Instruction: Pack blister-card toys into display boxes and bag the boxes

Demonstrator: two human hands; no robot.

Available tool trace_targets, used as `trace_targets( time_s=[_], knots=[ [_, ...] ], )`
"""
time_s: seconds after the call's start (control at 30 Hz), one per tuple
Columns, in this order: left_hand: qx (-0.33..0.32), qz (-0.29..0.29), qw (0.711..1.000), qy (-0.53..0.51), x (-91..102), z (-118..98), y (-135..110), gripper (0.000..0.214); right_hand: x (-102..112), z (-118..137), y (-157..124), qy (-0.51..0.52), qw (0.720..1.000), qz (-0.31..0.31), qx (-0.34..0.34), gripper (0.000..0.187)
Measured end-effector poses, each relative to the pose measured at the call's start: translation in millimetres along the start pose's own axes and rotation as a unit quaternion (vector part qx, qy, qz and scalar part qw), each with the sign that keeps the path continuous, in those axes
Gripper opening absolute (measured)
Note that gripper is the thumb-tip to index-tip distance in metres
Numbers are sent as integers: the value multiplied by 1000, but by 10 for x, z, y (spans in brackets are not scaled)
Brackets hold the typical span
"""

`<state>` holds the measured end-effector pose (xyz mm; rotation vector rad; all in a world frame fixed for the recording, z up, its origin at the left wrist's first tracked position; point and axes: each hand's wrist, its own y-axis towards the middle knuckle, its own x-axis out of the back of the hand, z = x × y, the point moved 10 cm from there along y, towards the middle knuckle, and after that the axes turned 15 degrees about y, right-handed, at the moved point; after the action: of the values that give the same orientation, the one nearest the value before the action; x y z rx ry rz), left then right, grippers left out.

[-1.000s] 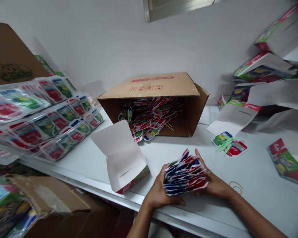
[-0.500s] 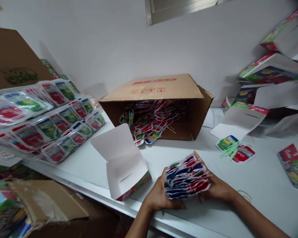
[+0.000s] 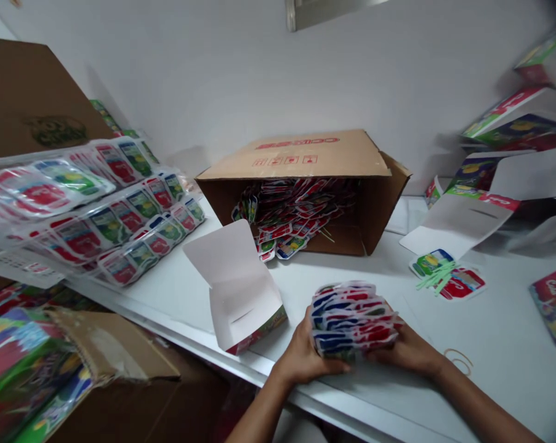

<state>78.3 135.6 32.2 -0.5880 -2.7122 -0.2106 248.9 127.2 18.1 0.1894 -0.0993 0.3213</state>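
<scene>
A thick stack of candy sachets, red, blue and white at the edges, is held between my two hands just above the table's front part. My left hand grips its left end, thumb underneath. My right hand closes on the right end, its fingers partly hidden behind the stack. Left of my hands, a small white-lined display box stands with its lid up. Behind, a brown carton lies on its side with many loose sachets spilling from its mouth.
Two sachets with green strips and a rubber band lie to the right. Opened display boxes pile up at the far right. Plastic-wrapped sachet strips fill the left. Below the table edge stands an open carton of colourful boxes.
The stack has levelled and its sachets sit more evenly between my hands. My view has shifted slightly, so the surroundings appear farther right.
</scene>
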Motion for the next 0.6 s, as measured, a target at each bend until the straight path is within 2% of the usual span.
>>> trace_targets(
  time_s=[0.07,0.13,0.27,0.4,0.43,0.5,0.6],
  knots=[
    [-21,24,999,-3,-27,-7,-29,103,39,-42,-16,7,1000,-16,-12,73],
    [-26,20,999,5,-23,2,-53,103,36,-68,-29,19,999,-19,-21,73],
    [1,-20,1000,0,3,-7,-84,90,-88,-98,-20,32,998,30,-45,39],
    [9,-60,996,-69,139,-206,-168,74,-77,72,157,69,995,-5,-75,38],
    [10,-78,993,-89,235,-279,-199,73,-101,180,254,83,993,-16,-79,42],
    [21,-141,982,-124,546,-416,-276,73,-224,494,524,117,990,-28,-67,51],
    [54,-280,949,-137,1215,-537,-440,70,-608,1079,1044,173,985,-12,0,57]
  ],
)
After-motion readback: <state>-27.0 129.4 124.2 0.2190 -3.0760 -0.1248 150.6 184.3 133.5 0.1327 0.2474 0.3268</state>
